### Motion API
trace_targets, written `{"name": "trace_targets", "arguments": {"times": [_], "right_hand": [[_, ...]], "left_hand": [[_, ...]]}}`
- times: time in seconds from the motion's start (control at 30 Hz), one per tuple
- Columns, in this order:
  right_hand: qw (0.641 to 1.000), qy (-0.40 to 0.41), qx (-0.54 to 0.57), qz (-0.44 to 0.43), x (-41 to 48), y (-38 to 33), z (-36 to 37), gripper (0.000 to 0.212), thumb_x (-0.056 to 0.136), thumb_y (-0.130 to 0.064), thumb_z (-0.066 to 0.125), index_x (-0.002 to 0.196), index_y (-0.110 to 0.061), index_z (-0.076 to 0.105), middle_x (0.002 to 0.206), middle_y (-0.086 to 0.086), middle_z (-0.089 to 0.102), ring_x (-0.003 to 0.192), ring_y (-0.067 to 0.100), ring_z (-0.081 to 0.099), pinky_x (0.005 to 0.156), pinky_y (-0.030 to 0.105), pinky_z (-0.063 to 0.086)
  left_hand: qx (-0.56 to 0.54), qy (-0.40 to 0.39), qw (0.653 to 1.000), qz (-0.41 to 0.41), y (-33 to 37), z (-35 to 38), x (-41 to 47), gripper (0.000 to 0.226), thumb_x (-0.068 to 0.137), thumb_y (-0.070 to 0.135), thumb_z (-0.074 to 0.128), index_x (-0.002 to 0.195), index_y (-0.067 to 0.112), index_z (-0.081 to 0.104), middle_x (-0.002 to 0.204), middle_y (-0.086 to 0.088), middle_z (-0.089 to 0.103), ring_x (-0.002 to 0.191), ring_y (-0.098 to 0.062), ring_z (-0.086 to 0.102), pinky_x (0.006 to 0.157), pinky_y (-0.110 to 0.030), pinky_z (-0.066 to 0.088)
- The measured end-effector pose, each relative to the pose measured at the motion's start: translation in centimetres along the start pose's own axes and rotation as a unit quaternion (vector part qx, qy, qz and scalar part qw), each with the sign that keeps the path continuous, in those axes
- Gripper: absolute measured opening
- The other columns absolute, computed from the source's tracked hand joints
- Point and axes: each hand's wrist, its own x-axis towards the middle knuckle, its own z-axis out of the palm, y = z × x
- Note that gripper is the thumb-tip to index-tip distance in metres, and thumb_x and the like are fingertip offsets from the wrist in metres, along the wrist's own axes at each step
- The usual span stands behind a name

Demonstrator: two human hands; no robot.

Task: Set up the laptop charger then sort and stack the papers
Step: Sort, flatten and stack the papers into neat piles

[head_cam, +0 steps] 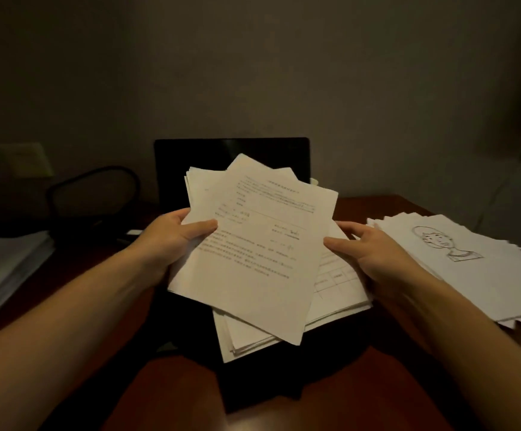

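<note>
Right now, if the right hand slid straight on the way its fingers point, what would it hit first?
The sheaf held by the left hand: the right hand points left at its edge, seemingly almost touching, though depth is unclear.

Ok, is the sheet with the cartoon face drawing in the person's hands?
No, the face drawing lies on top of the pile on the desk to the right; the left hand grips printed text sheets.
</note>
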Motion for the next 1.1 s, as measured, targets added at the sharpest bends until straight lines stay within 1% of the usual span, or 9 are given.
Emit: {"name": "trace_targets", "arguments": {"times": [0.17, 0.23, 0.3, 0.47, 0.63, 0.73, 0.8, 0.97, 1.1], "right_hand": [[0.993, -0.092, -0.073, 0.011, 0.1, -0.4, 5.5, 0.046, 0.088, -0.021, 0.074, 0.131, -0.023, 0.058, 0.104, 0.003, 0.076, 0.085, 0.022, 0.075, 0.069, 0.031, 0.056], [0.975, -0.124, -0.181, 0.015, -0.1, -0.3, 7.4, 0.062, 0.084, -0.019, 0.079, 0.14, -0.024, 0.053, 0.103, 0.003, 0.074, 0.077, 0.015, 0.074, 0.064, 0.021, 0.053], [0.963, -0.111, -0.247, -0.003, -0.4, -0.1, 8.9, 0.069, 0.086, -0.014, 0.078, 0.146, -0.024, 0.047, 0.091, 0.001, 0.072, 0.061, 0.008, 0.069, 0.053, 0.017, 0.049], [0.974, -0.073, -0.213, -0.026, -0.4, 0.4, 10.8, 0.067, 0.089, -0.012, 0.073, 0.148, -0.023, 0.043, 0.065, 0.004, 0.07, 0.04, 0.008, 0.053, 0.039, 0.02, 0.04], [0.932, -0.127, -0.339, -0.029, -0.3, -0.3, 11.7, 0.064, 0.09, -0.027, 0.073, 0.146, -0.032, 0.043, 0.085, -0.002, 0.074, 0.072, 0.011, 0.074, 0.058, 0.021, 0.056], [0.853, -0.029, -0.497, -0.156, 0.0, -0.1, 12.6, 0.063, 0.088, -0.041, 0.072, 0.144, -0.031, 0.045, 0.085, -0.011, 0.061, 0.072, 0.006, 0.063, 0.06, 0.021, 0.052], [0.856, -0.012, -0.478, -0.197, 0.3, 0.2, 13.7, 0.059, 0.088, -0.044, 0.07, 0.141, -0.029, 0.049, 0.083, -0.013, 0.06, 0.069, 0.005, 0.062, 0.06, 0.019, 0.052], [0.965, -0.102, -0.23, -0.074, 1.1, -0.3, 14.8, 0.054, 0.083, -0.028, 0.075, 0.134, -0.019, 0.058, 0.093, 0.004, 0.074, 0.074, 0.013, 0.075, 0.07, 0.031, 0.063], [0.97, -0.232, -0.046, 0.05, -0.3, -1.3, 14.0, 0.074, 0.068, -0.023, 0.079, 0.137, -0.028, 0.054, 0.114, 0.006, 0.074, 0.096, 0.025, 0.075, 0.078, 0.04, 0.062]], "left_hand": [[0.219, 0.098, 0.971, -0.014, -3.3, -5.9, -1.9, 0.06, 0.088, 0.03, 0.076, 0.141, 0.018, 0.052, 0.135, -0.008, 0.063, 0.116, -0.028, 0.064, 0.097, -0.041, 0.05], [0.438, 0.12, 0.891, 0.028, -5.3, -7.5, -2.8, 0.089, 0.086, 0.048, 0.073, 0.157, 0.026, 0.025, 0.16, -0.004, 0.033, 0.142, -0.028, 0.038, 0.11, -0.045, 0.037], [0.542, 0.05, 0.83, 0.126, -6.8, -8.4, -3.6, 0.088, 0.086, 0.069, 0.056, 0.158, 0.036, 0.016, 0.166, 0.007, 0.015, 0.152, -0.018, 0.016, 0.119, -0.049, 0.026], [0.582, -0.154, 0.789, 0.125, -8.3, -8.0, -5.3, 0.072, 0.088, 0.08, 0.028, 0.153, 0.053, 0.016, 0.166, 0.018, 0.004, 0.153, -0.007, -0.006, 0.125, -0.042, 0.005], [0.629, -0.08, 0.772, 0.05, -8.3, -7.8, -6.1, 0.075, 0.091, 0.077, 0.023, 0.158, 0.045, 0.008, 0.168, 0.008, 0.003, 0.154, -0.016, 0.0, 0.124, -0.048, 0.01], [0.62, -0.025, 0.783, 0.04, -8.7, -7.0, -6.3, 0.072, 0.095, 0.073, 0.023, 0.158, 0.041, 0.011, 0.168, 0.006, 0.002, 0.154, -0.02, -0.007, 0.124, -0.052, 0.002], [0.596, -0.058, 0.796, 0.094, -8.9, -7.1, -6.3, 0.07, 0.094, 0.073, 0.025, 0.156, 0.044, 0.015, 0.167, 0.012, -0.002, 0.153, -0.013, -0.015, 0.124, -0.051, -0.003], [0.628, -0.17, 0.756, 0.075, -8.9, -7.5, -6.6, 0.091, 0.076, 0.091, 0.015, 0.153, 0.051, -0.014, 0.162, 0.02, -0.023, 0.149, -0.006, -0.026, 0.124, -0.048, -0.01], [0.62, -0.158, 0.767, 0.052, -9.3, -6.9, -6.6, 0.108, 0.068, 0.099, 0.022, 0.151, 0.048, -0.023, 0.159, 0.018, -0.033, 0.147, -0.009, -0.032, 0.123, -0.05, -0.012]]}}
